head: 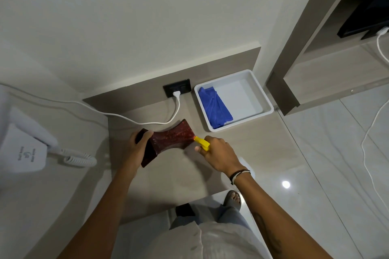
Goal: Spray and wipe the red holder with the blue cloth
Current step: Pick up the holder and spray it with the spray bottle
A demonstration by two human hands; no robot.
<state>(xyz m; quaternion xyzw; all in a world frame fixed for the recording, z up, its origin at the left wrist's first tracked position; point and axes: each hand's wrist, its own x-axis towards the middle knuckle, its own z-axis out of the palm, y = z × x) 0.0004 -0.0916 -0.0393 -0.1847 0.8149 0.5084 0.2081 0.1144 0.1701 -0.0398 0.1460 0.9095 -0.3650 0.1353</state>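
Beyond the right hand (219,153), a white tray (264,98) holds the blue cloth (214,107). Between both hands lies the red holder (174,138), its near end gripped by the left hand (137,149); the right hand clasps a yellow sprayer (202,142) touching the holder's far end.

We see the red holder (172,138): dark red w/ speckles, curved like a saddle, tilted up on the counter, its left end under the left-hand fingers (145,135). Yellow spray nozzle (201,142) sticks out past the right-hand fingers (207,147), tip at the holder's right end. Blue cloth (214,108) lies folded, well beyond both sets of fingers.
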